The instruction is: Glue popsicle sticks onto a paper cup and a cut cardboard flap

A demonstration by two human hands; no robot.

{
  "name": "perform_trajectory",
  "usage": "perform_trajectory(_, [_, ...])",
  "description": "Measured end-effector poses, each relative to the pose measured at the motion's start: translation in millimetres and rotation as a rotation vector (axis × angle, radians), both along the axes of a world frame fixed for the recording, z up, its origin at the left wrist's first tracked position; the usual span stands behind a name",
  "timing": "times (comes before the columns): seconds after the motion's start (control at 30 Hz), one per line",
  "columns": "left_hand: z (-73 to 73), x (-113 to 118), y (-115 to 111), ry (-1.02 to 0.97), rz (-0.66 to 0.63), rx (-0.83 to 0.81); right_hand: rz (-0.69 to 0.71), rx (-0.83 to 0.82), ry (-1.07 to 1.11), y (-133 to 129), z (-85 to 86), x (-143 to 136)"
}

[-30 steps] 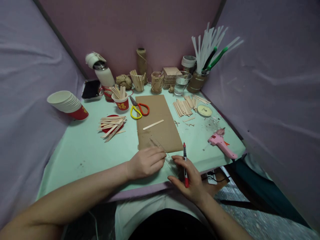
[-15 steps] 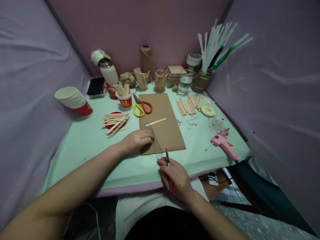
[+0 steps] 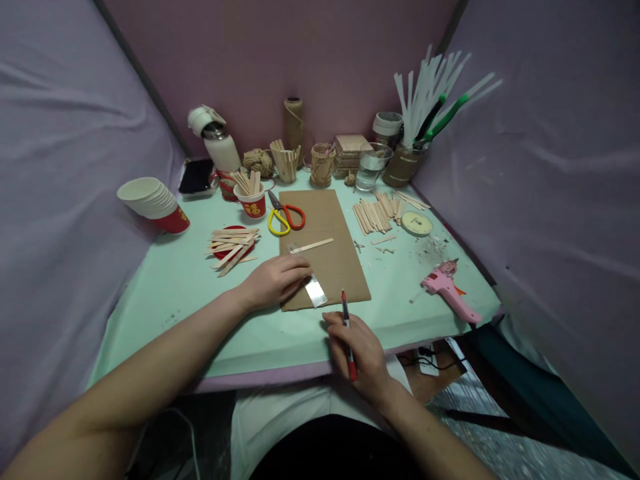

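My left hand (image 3: 277, 279) is closed on a clear ruler (image 3: 316, 292) that lies slantwise over the brown cardboard (image 3: 345, 267). The ruler's near end shines with reflected light, and its far end meets a wooden craft stick (image 3: 315, 245) on the board. Between the fingers of my right hand (image 3: 363, 353) is a red pen (image 3: 345, 308), tip pointing up and away, held just off the board's near edge. Scissors (image 3: 286, 217) with one yellow and one red handle rest on the board's upper left.
Craft sticks lie on a red lid (image 3: 234, 243) at left and in a pile (image 3: 373, 217) at right. A pink glue gun (image 3: 453, 290) sits near the right edge. Stacked paper cups (image 3: 155, 203), a water cup (image 3: 369, 170) and a jar (image 3: 403, 163) of white strips stand farther back.
The ruler's near end has tilted or shifted a little and now catches the light. My right hand with the pen has moved slightly to the right, away from the ruler.
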State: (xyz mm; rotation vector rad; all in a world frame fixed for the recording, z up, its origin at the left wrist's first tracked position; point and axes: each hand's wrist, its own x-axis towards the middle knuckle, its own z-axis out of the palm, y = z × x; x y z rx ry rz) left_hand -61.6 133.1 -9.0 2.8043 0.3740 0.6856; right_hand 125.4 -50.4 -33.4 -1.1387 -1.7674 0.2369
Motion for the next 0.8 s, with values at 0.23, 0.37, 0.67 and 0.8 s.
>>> perform_trajectory(0.23, [-3.0, 1.9, -1.3, 0.143, 0.076, -0.070, -0.246, -0.135, -0.101, 69.0, 29.6, 42.8])
perform_trajectory(0.37, [0.7, -0.1, -0.4, 0.170, 0.053, -0.117, -0.253, -0.377, -0.309, 129.0, 42.2, 42.6])
perform_trajectory(0.67, [6.3, -3.8, -0.7, 0.161, 0.040, -0.162, -0.083, -0.530, -0.478, 178.7, 43.1, 33.2])
perform_trajectory(0.8, [5.7, -3.4, -0.4, 0.153, 0.038, -0.166, -0.155, -0.552, -0.512, 163.0, 44.3, 39.6])
